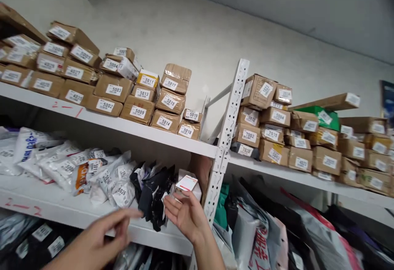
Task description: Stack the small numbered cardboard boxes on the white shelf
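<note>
We stand before white metal shelving (229, 126) against a pale wall (172, 28).
Creased black parcels (147, 198) lean near the right end of the shelf marked 2-2 (160, 238), long axes slanting toward its front edge; our left hand (112, 231) points, our right hand (187, 216) spreads palm-up, both empty.

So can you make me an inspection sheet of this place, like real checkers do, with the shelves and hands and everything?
Surface: white shelves, red marks on their edges.
Things by the hands: black bags, beside a white box.
Clutter: white bags to the left; labelled brown boxes stacked above.
Hands: right hand open, palm up; left hand blurred, finger out. Nothing seen in either; touch unclear.
Cables: nothing seen.
Surroundings: pale wall, grey ceiling.
</note>
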A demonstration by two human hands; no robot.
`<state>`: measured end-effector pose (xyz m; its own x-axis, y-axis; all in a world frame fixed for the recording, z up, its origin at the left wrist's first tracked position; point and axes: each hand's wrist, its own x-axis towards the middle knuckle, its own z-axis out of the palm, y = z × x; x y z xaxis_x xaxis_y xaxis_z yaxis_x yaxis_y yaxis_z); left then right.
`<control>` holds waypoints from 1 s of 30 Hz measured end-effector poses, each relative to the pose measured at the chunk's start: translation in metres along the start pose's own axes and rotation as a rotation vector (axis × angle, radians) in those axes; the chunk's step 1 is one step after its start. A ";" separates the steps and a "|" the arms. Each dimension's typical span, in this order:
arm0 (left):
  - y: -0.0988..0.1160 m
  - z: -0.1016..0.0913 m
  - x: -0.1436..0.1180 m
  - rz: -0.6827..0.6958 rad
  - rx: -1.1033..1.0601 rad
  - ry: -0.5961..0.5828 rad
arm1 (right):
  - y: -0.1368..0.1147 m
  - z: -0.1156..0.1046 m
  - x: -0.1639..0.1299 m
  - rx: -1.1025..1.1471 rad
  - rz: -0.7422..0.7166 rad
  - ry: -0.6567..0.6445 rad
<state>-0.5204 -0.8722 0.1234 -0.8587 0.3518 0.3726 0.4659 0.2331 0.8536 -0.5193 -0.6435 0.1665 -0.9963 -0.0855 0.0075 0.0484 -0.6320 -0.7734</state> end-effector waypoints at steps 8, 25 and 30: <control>0.139 -0.032 0.160 0.382 0.520 0.695 | -0.080 0.124 0.023 -0.984 -1.160 0.158; 0.170 0.007 0.226 0.134 0.358 1.086 | -0.199 0.188 0.112 -1.715 -1.385 0.154; 0.172 0.007 0.227 0.147 0.390 1.073 | -0.213 0.179 0.114 -1.693 -1.425 0.119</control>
<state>-0.6344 -0.7459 0.3520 -0.4429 -0.5104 0.7371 0.4503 0.5843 0.6752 -0.6302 -0.6562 0.4458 -0.3072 -0.2354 0.9221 -0.5229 0.8513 0.0431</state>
